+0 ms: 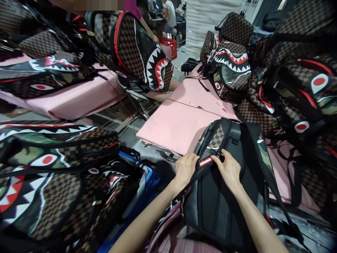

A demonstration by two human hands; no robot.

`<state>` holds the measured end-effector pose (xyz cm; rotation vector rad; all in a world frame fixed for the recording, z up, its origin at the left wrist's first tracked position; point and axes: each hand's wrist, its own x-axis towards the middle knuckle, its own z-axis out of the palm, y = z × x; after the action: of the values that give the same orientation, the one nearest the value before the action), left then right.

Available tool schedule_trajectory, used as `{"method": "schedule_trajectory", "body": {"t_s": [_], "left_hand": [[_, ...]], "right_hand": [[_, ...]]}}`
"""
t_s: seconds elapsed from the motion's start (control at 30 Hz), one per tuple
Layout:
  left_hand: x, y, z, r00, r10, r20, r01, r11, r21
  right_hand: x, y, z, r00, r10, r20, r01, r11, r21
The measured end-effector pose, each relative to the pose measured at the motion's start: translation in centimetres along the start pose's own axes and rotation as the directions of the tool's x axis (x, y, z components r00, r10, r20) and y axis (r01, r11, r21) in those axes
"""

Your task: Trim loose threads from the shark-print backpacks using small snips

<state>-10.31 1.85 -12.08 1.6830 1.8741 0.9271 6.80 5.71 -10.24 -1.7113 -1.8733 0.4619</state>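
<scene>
A backpack (223,196) lies back-side up in front of me, with black mesh padding, brown checker and camouflage panels. My left hand (185,170) grips its shoulder strap by the red label (205,161). My right hand (229,168) pinches the black strap buckle (219,155) just right of that label. Both hands rest on the upper back panel, near the top handle.
Pink-covered tables (179,123) spread ahead and to the left. Piles of shark-mouth checkered backpacks stand at the left (52,168), right (297,88) and far middle (230,66). A co-worker holds one backpack (142,52) upright. Two pens (221,107) lie on the pink surface. A red crate (170,45) sits behind.
</scene>
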Motion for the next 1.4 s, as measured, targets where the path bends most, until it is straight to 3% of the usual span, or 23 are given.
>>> {"method": "schedule_trajectory", "body": {"t_s": [0.1, 0.27, 0.6, 0.77, 0.97, 1.03, 1.1, 1.17, 1.23, 1.33, 1.4], "left_hand": [[0.5, 0.0, 0.1, 0.993, -0.113, 0.045, 0.118, 0.984, -0.132], [0.9, 0.4, -0.1, 0.989, -0.133, 0.068, 0.144, 0.967, -0.209], [0.9, 0.6, -0.1, 0.998, -0.046, 0.045, 0.055, 0.974, -0.219], [1.0, 0.8, -0.3, 0.996, -0.065, 0.056, 0.078, 0.964, -0.254], [1.3, 0.2, 0.4, 0.991, -0.103, 0.08, 0.124, 0.936, -0.331], [1.6, -0.5, 0.3, 0.979, -0.186, 0.083, 0.204, 0.909, -0.363], [1.8, -1.3, -0.2, 0.966, -0.257, 0.03, 0.251, 0.904, -0.345], [1.7, -1.9, -1.0, 0.959, -0.267, -0.095, 0.234, 0.935, -0.265], [1.3, -2.2, -1.5, 0.967, -0.22, -0.126, 0.187, 0.955, -0.23], [0.7, -1.8, -1.2, 0.979, -0.188, 0.077, 0.203, 0.901, -0.384], [0.6, -1.2, -0.8, 0.945, -0.219, 0.245, 0.316, 0.806, -0.5]], "right_hand": [[-0.6, -1.4, -1.3, 0.965, -0.233, -0.121, 0.187, 0.933, -0.307], [-0.8, -3.0, -2.4, 0.888, -0.435, 0.148, 0.459, 0.831, -0.315], [-0.7, -3.4, -2.5, 0.836, -0.502, 0.22, 0.548, 0.749, -0.374], [-0.7, -3.0, -2.4, 0.846, -0.494, 0.204, 0.534, 0.775, -0.338], [-0.7, -3.7, -2.4, 0.823, -0.52, 0.227, 0.566, 0.715, -0.41], [-0.7, -3.5, -2.4, 0.839, -0.498, 0.22, 0.544, 0.749, -0.379], [-0.6, -2.8, -2.5, 0.89, -0.417, 0.185, 0.452, 0.859, -0.239], [-0.4, -1.6, -2.3, 0.954, -0.26, 0.147, 0.268, 0.963, -0.039], [-0.3, -0.3, -1.7, 0.986, -0.079, 0.144, 0.06, 0.989, 0.134], [0.1, 0.7, -0.4, 0.978, 0.069, 0.198, -0.117, 0.962, 0.246], [0.3, 0.6, 0.4, 0.962, 0.101, 0.253, -0.175, 0.941, 0.289]]}}
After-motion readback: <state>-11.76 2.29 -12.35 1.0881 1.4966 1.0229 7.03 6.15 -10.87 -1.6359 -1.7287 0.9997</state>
